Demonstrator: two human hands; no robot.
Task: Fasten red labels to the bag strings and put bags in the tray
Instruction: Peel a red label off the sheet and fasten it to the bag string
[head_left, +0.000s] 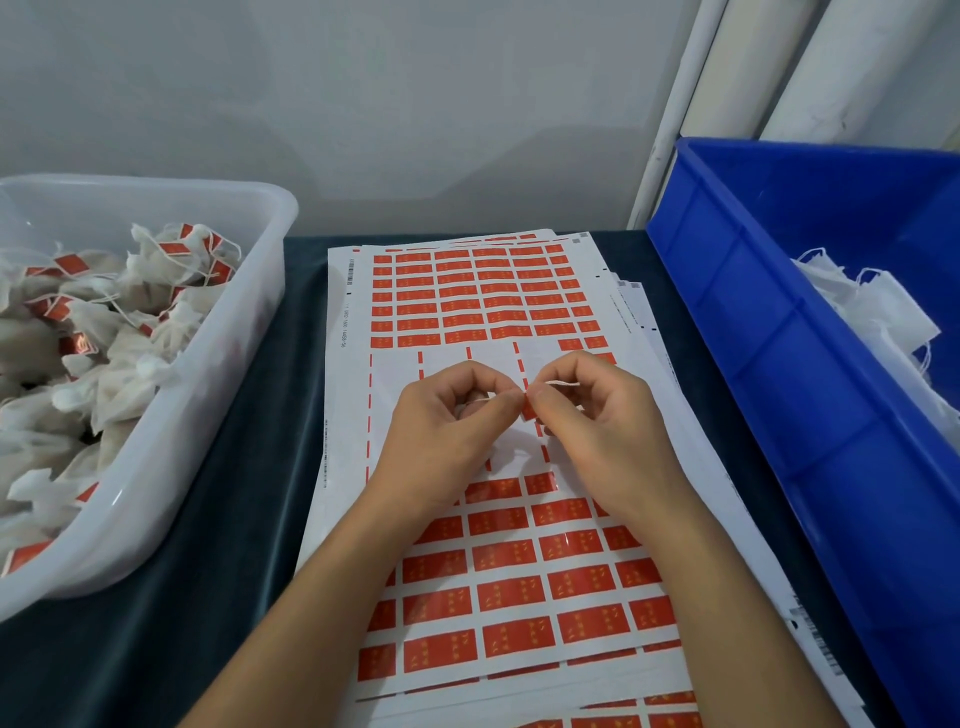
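Observation:
Both my hands meet over the middle of the label sheet (498, 291). My left hand (452, 415) and my right hand (587, 410) pinch a small red label (529, 408) between their fingertips. A white bag string (563, 383) runs over my right index finger into the label. The bag itself is mostly hidden under my hands; a bit of white shows below them. The clear tray (249, 332) at the left holds several white bags with red labels on their strings.
A blue crate (769, 332) at the right holds white bags without labels. A stack of label sheets lies on the dark cloth (291, 467), with a peeled band of several rows under my hands. White pipes stand at the back right.

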